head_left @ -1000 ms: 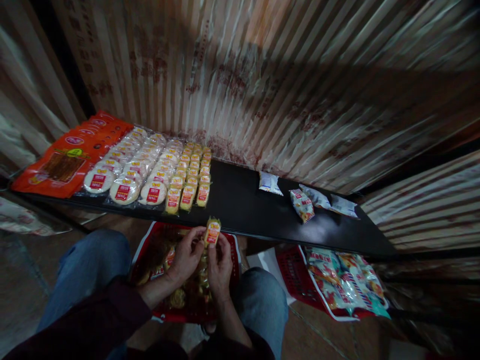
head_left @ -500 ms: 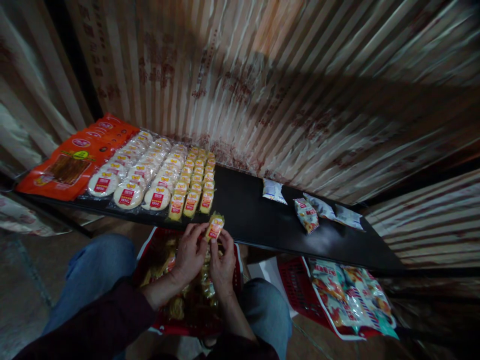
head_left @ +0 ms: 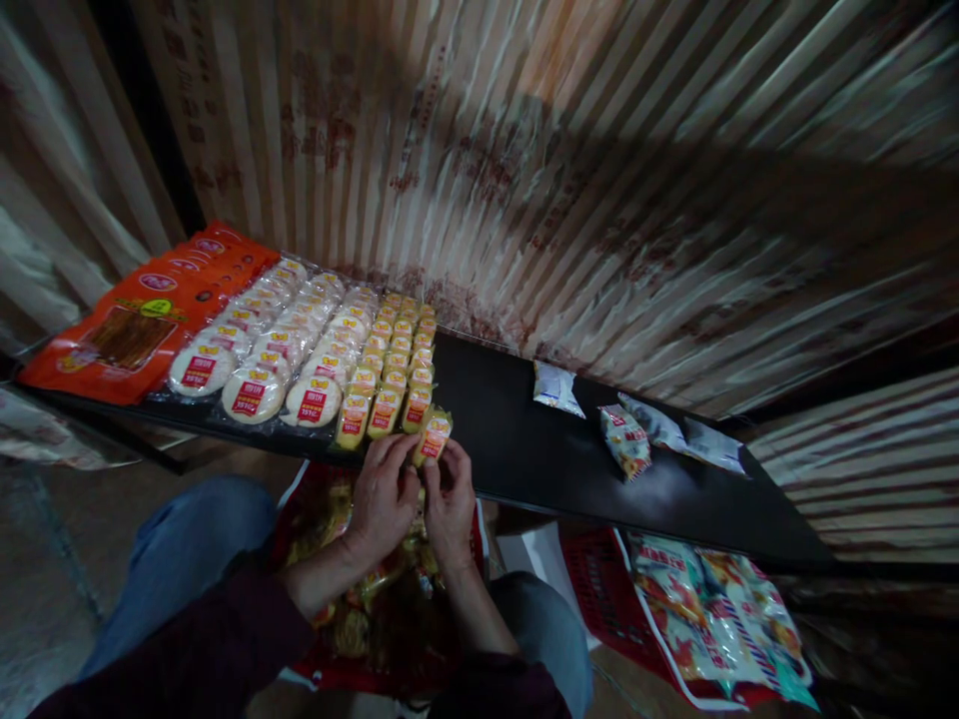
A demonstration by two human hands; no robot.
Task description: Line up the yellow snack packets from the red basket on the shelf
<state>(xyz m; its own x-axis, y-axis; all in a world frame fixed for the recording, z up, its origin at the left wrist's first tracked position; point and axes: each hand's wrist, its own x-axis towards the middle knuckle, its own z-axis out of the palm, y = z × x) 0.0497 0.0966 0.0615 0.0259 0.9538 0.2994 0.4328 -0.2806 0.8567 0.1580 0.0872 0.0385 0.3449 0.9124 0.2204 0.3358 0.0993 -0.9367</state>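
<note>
A small yellow wrapped snack (head_left: pixel 433 437) with a red and white label is pinched between my left hand (head_left: pixel 386 494) and my right hand (head_left: pixel 450 499), both closed on it at the shelf's front edge. Just left of it, matching yellow snacks (head_left: pixel 386 407) stand in tight rows on the black shelf (head_left: pixel 509 429). Under my hands is a red basket (head_left: pixel 296 489) holding more yellow packets (head_left: pixel 352 629), partly hidden by my forearms.
Round white wrapped crackers (head_left: pixel 255 394) and orange bags (head_left: pixel 135 320) fill the shelf's left side. Several small bags (head_left: pixel 625 439) lie to the right. Below, a second red basket (head_left: pixel 606 589) holds large snack bags (head_left: pixel 689 609). A pleated curtain (head_left: pixel 479 150) hangs behind.
Both hands have moved slightly up toward the shelf with the yellow snack, which is now closer to the front of the rows. The view has shifted a little.
</note>
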